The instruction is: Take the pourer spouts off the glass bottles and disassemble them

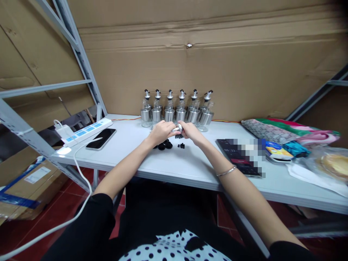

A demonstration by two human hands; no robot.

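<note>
Two hands at work over a white table, head view.
The left hand (161, 132) and right hand (191, 132) pinch a small silvery spout (178, 128) between their fingertips, above the table (195, 163). Black caps (165, 145) and small black pieces (181, 146) lie just nearer the person; behind stand glass-and-metal bottles (169, 114), those at the rear fitted with spouts.

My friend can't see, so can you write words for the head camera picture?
A person's left hand and right hand hold a small silvery part over a white table, near small black pieces. Behind them stand glass-and-metal bottles, some topped with pouring spouts.
</note>
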